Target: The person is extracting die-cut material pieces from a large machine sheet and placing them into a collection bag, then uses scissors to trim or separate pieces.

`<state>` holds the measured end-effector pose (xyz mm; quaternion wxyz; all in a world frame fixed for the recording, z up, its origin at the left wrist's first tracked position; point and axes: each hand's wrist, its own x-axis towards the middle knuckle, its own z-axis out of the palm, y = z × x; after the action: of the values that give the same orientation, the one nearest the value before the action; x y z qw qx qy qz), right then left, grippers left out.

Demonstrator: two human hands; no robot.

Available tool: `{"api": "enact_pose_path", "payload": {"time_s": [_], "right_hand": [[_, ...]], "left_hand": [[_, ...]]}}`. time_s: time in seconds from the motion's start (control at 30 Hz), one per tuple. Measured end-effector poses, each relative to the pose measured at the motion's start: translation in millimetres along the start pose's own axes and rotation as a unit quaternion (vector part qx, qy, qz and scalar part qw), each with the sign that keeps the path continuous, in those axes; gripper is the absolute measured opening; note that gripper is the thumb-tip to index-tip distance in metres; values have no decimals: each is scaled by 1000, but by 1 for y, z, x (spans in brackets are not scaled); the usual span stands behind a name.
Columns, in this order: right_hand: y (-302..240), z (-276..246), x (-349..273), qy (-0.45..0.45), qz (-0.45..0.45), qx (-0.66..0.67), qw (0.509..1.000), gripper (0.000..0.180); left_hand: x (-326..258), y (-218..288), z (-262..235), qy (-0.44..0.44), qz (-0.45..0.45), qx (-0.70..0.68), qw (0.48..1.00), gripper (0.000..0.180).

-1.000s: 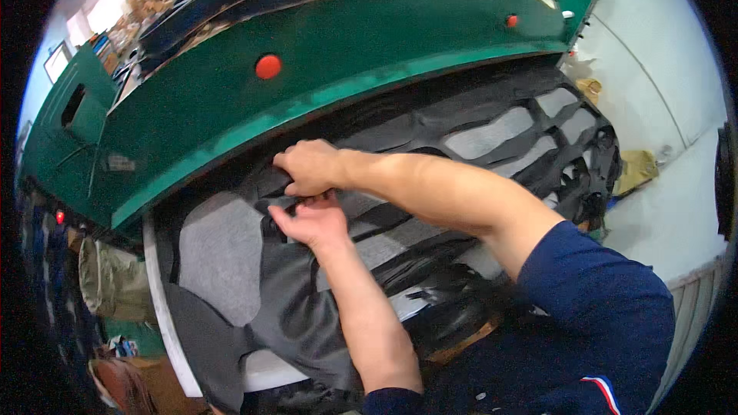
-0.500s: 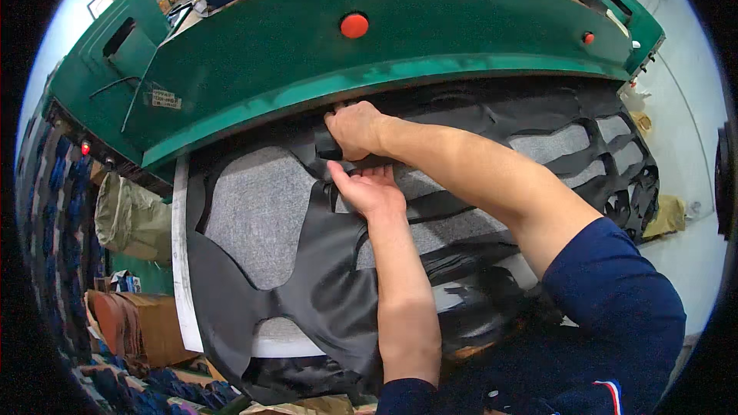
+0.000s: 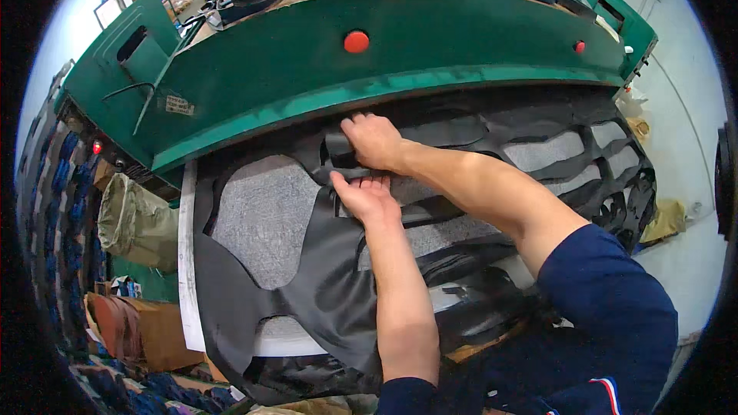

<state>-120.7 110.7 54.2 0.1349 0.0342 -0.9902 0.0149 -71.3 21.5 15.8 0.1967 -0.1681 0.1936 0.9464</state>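
Observation:
A black leather-like sheet with cut-out holes lies over a grey cutting board under a green press machine. My left hand presses flat on the black sheet near its far edge. Just beyond it, my right hand reaches under the press beam with its fingers closed on a small black cut piece. Both forearms cross the sheet from the lower right.
Two red buttons sit on the green beam. More cut black material spreads to the right. An olive sack hangs at the left, with brown and blue material stacked below it.
The view has shifted so the machine sits more to the right. Both hands stay together at the sheet's far edge; the right hand now grips a small black piece.

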Motion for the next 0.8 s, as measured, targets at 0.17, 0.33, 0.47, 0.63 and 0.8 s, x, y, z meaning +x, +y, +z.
{"api": "enact_pose_path", "payload": {"time_s": [0.17, 0.33, 0.47, 0.63, 0.8], "right_hand": [[19, -8, -21, 54, 80, 146, 985, 47], [30, -3, -32, 118, 93, 196, 969, 57], [7, -8, -13, 2, 95, 137, 986, 58], [-11, -16, 6, -107, 12, 42, 993, 65], [2, -15, 11, -140, -67, 31, 987, 60]], "left_hand": [[5, 6, -6, 26, 6, 3, 1000, 91], [5, 2, 3, 59, -1, 28, 998, 81], [-4, -1, 9, 72, 10, 79, 994, 73], [-4, 0, 5, 71, 0, 58, 996, 70], [-8, 5, 7, 84, 13, 75, 994, 76]]}}
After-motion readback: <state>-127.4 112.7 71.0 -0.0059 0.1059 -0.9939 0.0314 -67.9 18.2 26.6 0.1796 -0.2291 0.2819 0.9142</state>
